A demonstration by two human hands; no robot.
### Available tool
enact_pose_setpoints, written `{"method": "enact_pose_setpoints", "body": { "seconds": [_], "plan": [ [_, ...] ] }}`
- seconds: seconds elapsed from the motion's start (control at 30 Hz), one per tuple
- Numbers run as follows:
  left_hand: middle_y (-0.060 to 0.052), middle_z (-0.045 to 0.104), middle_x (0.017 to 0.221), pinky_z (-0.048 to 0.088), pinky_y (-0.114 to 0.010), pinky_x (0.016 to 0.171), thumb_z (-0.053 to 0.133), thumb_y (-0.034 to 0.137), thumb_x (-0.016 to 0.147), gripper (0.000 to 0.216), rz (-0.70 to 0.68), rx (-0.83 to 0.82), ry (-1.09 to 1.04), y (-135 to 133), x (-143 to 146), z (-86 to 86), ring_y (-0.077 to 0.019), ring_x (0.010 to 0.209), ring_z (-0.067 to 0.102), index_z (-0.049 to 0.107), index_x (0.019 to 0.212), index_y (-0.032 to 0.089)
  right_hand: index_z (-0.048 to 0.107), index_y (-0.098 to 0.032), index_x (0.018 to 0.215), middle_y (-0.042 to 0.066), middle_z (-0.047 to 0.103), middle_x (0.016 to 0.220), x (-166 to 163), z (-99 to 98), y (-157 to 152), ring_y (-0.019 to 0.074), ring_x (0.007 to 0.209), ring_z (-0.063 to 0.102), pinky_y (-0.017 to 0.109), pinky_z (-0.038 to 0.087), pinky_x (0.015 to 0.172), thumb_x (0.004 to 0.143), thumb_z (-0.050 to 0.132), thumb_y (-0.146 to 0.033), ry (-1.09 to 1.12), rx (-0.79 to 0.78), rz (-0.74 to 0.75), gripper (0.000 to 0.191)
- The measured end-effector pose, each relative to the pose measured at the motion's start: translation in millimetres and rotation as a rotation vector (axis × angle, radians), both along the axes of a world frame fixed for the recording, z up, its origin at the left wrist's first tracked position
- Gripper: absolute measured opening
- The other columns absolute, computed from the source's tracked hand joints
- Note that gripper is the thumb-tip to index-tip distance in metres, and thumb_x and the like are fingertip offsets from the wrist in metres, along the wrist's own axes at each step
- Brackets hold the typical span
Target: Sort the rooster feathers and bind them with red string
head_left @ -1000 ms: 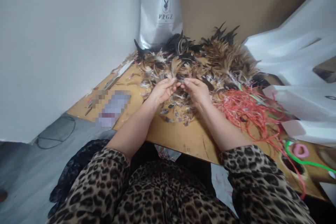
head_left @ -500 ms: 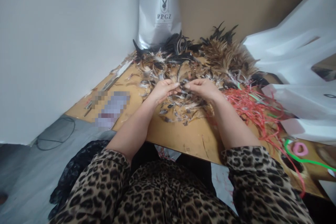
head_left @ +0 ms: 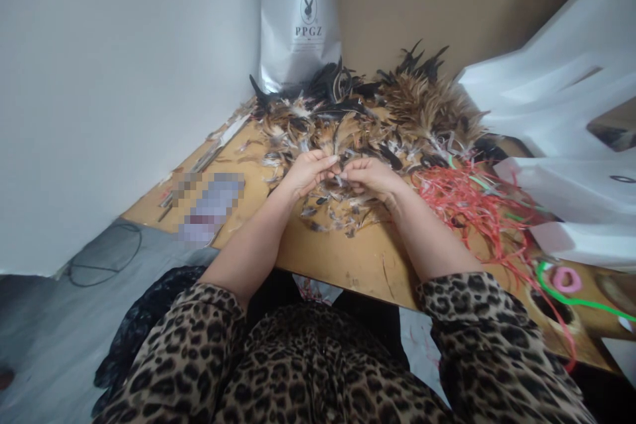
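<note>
My left hand [head_left: 309, 173] is closed in a pinch around a feather [head_left: 336, 140], whose dark and brown vane stands up above the thumb. Close beside it, my right hand [head_left: 371, 176] has its thumb and fingers pressed together near the feather's lower end. A small pale, fluffy bit shows between the fingertips, too blurred to make out fully. Loose brown, black and white feathers [head_left: 285, 129] lie heaped beyond both hands. Below them, small feather scraps [head_left: 342, 215] are scattered on the wooden table [head_left: 342, 262].
Red plastic strands [head_left: 462, 202] are piled on the right, near a pink ring [head_left: 567, 279] and a green strip [head_left: 586, 305]. Brown feathers stand in a bunch [head_left: 422, 103] at the back right. A silver bag [head_left: 298, 59] stands behind. Left lies a blurred-out flat object [head_left: 213, 209].
My right hand has shifted slightly left and down, closer to my left hand, and its fingers are at the feather's lower end. My left hand has barely moved.
</note>
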State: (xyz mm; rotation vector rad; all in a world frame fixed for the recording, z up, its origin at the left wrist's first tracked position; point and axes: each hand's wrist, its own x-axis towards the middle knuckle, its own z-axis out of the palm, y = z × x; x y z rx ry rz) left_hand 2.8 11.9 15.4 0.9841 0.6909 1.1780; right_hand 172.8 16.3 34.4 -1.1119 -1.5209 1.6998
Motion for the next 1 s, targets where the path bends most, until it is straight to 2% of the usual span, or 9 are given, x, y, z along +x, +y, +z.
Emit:
{"method": "enact_pose_setpoints", "body": {
  "seconds": [0.13, 0.23, 0.33, 0.5, 0.63, 0.73, 0.83, 1.0],
  "plan": [
    [-0.001, 0.063, 0.059, 0.047, -0.016, 0.056, 0.074, 0.025, 0.066, 0.023, 0.009, -0.025, -0.011, -1.3, 0.3, 2.8, -0.0057, 0.053, 0.059, 0.057, 0.070, 0.009, 0.055, -0.015, 0.059, -0.006, 0.043, 0.042, -5.5, -4.4, -1.2, 0.0030, 0.039, 0.033, 0.018, 0.022, 0.038, 0.054, 0.078, -0.031, 0.060, -0.059, 0.011, 0.029],
    [-0.001, 0.064, 0.062, 0.047, -0.015, 0.056, 0.073, 0.022, 0.067, 0.020, 0.051, -0.039, -0.055, -0.2, 0.1, 2.9, -0.0068, 0.058, 0.062, 0.059, 0.072, 0.010, 0.053, -0.015, 0.058, -0.006, 0.043, 0.043, -7.5, -3.7, -1.0, 0.0032, 0.039, 0.033, 0.017, 0.021, 0.037, 0.052, 0.079, -0.031, 0.102, -0.042, -0.054, 0.031],
    [-0.003, 0.067, 0.072, 0.046, -0.014, 0.055, 0.072, 0.020, 0.068, 0.017, 0.105, -0.053, -0.087, 1.9, 0.0, 0.9, -0.0076, 0.064, 0.064, 0.061, 0.076, 0.009, 0.047, -0.017, 0.055, -0.007, 0.042, 0.042, -8.0, -1.1, 0.4, 0.0039, 0.039, 0.033, 0.018, 0.022, 0.037, 0.051, 0.079, -0.032, 0.163, 0.021, -0.216, 0.035],
    [-0.009, 0.070, 0.085, 0.048, -0.016, 0.055, 0.071, 0.021, 0.070, 0.017, 0.100, -0.061, 0.019, -0.1, 4.2, 0.0, -0.0095, 0.065, 0.066, 0.062, 0.076, 0.008, 0.046, -0.019, 0.053, -0.008, 0.039, 0.038, -10.3, 1.5, 1.7, 0.0046, 0.035, 0.029, 0.020, 0.020, 0.036, 0.055, 0.073, -0.035, 0.140, 0.158, -0.457, 0.032],
    [-0.010, 0.070, 0.084, 0.047, -0.016, 0.054, 0.071, 0.022, 0.070, 0.017, 0.103, -0.059, 0.090, -4.2, 9.4, 2.2, -0.0105, 0.065, 0.066, 0.063, 0.076, 0.008, 0.047, -0.019, 0.054, -0.007, 0.042, 0.040, -14.8, -1.0, 0.0, 0.0048, 0.036, 0.030, 0.021, 0.022, 0.037, 0.059, 0.070, -0.037, 0.051, 0.271, -0.516, 0.029],
    [-0.008, 0.069, 0.075, 0.047, -0.015, 0.056, 0.069, 0.019, 0.071, 0.014, 0.081, -0.065, 0.078, -4.3, 10.8, 1.6, -0.0090, 0.063, 0.065, 0.063, 0.075, 0.007, 0.049, -0.018, 0.054, -0.007, 0.043, 0.042, -17.9, -3.5, -1.5, 0.0045, 0.038, 0.031, 0.021, 0.023, 0.039, 0.058, 0.071, -0.038, 0.027, 0.317, -0.513, 0.030],
    [-0.005, 0.067, 0.069, 0.047, -0.013, 0.056, 0.067, 0.015, 0.073, 0.009, 0.058, -0.109, -0.026, -2.0, 9.4, 0.2, -0.0052, 0.058, 0.061, 0.062, 0.073, 0.007, 0.049, -0.018, 0.054, -0.006, 0.043, 0.042, -17.7, -3.7, -0.7, 0.0046, 0.039, 0.032, 0.021, 0.024, 0.039, 0.058, 0.073, -0.040, 0.121, 0.277, -0.468, 0.033],
    [-0.001, 0.063, 0.067, 0.044, -0.009, 0.053, 0.059, 0.007, 0.078, 0.006, 0.050, -0.237, -0.261, 1.0, 4.9, 2.9, -0.0005, 0.054, 0.056, 0.060, 0.072, 0.009, 0.045, -0.018, 0.059, -0.007, 0.049, 0.052, -12.7, -0.7, 4.9, 0.0040, 0.043, 0.040, 0.018, 0.030, 0.039, 0.051, 0.079, -0.041, 0.394, 0.088, -0.469, 0.041]
  ]
}}
